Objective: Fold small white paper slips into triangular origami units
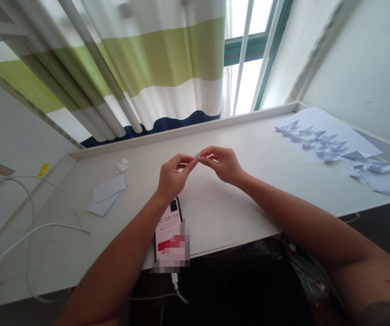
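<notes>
Between my two hands, above the middle of the white desk, is a small folded piece of paper (196,156). My left hand (175,174) pinches it from the left with thumb and forefinger. From the right, my right hand (222,164) grips the same piece, its thumb and fingertips meeting close to the left ones. Most of the paper is hidden by the fingertips, so its exact folded shape cannot be made out. Several folded paper boats (320,140) stand at the right of the desk, partly on a large white sheet (344,124).
A phone (169,226) showing a timer lies near the front edge, plugged into a white cable (175,281). On the left are paper slips (108,194), a crumpled tissue (122,166) and loose cables (59,226). A paper stack (387,183) sits at the far right. Curtains (161,59) hang behind.
</notes>
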`<state>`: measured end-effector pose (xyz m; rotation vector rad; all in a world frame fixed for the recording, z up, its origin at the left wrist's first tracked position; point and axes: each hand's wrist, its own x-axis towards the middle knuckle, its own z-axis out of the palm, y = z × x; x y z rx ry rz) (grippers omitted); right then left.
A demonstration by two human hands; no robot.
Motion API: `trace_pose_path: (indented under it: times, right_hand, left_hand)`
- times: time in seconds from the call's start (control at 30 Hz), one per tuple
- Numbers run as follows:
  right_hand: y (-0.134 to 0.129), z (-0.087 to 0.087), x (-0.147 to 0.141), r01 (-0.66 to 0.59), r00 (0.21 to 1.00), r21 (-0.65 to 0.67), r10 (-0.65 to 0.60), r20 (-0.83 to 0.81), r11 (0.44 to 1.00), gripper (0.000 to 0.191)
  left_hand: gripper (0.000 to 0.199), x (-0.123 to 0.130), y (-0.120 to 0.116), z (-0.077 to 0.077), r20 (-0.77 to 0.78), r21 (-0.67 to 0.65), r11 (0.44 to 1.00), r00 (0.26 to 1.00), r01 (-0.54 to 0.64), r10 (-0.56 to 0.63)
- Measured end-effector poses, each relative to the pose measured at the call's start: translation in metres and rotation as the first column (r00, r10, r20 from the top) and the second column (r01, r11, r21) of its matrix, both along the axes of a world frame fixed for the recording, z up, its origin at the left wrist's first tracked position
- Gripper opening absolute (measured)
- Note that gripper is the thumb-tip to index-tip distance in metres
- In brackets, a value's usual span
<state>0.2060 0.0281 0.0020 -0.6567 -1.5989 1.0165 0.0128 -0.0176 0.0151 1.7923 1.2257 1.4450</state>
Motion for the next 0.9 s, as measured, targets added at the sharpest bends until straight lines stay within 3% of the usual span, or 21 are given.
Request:
trace_pose_path:
  times: [0.17,0.3,0.4,0.57,0.73,0.9]
  right_hand:
    - [0.0031,-0.0028,-0.0015,-0.039,0.999,-0.068,0.038,-0.024,0.997,0.050]
    - [0.0046,-0.0052,-0.0017,-0.061,0.998,-0.102,0.059,-0.024,0.993,0.050]
    - [0.0055,-0.0062,-0.0012,-0.069,0.997,-0.111,0.064,-0.043,0.991,0.047]
    - [0.0048,-0.0054,-0.0018,-0.134,0.986,-0.162,0.115,-0.119,0.978,0.048]
    - [0.0023,-0.0039,-0.0031,-0.190,0.974,-0.155,0.165,-0.157,0.970,0.048]
    - [0.0001,-0.0057,-0.0057,-0.166,0.979,-0.143,0.145,-0.145,0.976,0.046]
  left_hand:
    - [0.022,0.0012,-0.0023,-0.0009,-0.014,0.095,0.994,0.998,-0.061,0.062]
    - [0.019,0.0009,-0.0026,-0.0015,-0.036,0.095,0.993,0.996,-0.073,0.077]
    - [0.023,0.0007,-0.0009,-0.0015,0.024,0.017,0.999,0.999,-0.038,0.038]
    - [0.037,0.0028,0.0031,-0.0012,0.272,-0.159,0.975,0.956,0.158,-0.110]
    - [0.045,0.0032,0.0051,0.0004,0.470,-0.272,0.932,0.878,0.238,-0.087]
    - [0.045,0.0030,0.0053,-0.0002,0.483,-0.345,0.899,0.872,0.271,-0.077]
